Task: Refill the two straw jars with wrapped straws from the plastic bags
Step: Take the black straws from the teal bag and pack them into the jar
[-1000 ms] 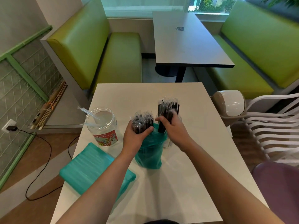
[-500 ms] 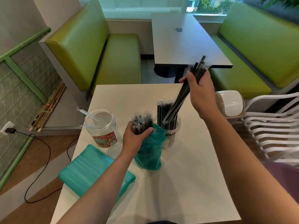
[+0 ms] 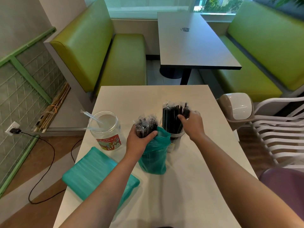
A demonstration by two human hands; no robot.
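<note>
teal bag gripped, black straws at the jar

teal plastic bag (image 3: 154, 155) stands upright near the middle of the white table (image 3: 189, 186), its mouth open and a bundle of black wrapped straws (image 3: 145, 127) sticking out of the top. the left hand (image 3: 139, 142) is curled round that bundle and the bag's neck, thumb across the front. just to the right of the bag, touching it, stands a clear plastic jar (image 3: 174, 137) packed with tall black wrapped straws (image 3: 171, 117). the right hand (image 3: 191, 124) has its fingers closed on the upper ends of some of these straws, which stand in the jar. to the left sits a second clear jar with a red label (image 3: 106, 130), holding only a few clear wrapped straws (image 3: 92, 116) that lean on its rim. a flat, sealed teal plastic bag (image 3: 92, 173) lies at the table's near left edge, under the left forearm.
</note>
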